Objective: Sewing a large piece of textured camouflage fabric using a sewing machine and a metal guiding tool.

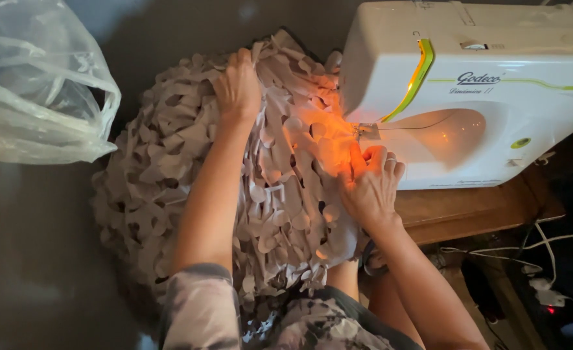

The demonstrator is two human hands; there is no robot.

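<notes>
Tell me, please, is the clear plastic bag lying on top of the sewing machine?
No, the clear plastic bag sits far left, apart from the white sewing machine on the right.

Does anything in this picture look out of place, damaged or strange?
Nothing looks damaged. The beige cut-out fabric hangs bunched off the wooden table, and white cables lie tangled below. Both hands, left and right, press the fabric.

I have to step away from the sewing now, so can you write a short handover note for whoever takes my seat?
Left hand lies flat on the far side of the grey cut-leaf netting fabric. Right hand presses the fabric at the needle area of the white sewing machine, whose lamp is lit. Most of the fabric is bunched left of the machine and hangs into the lap. How much is already stitched cannot be told. A clear plastic bag sits far left.
</notes>
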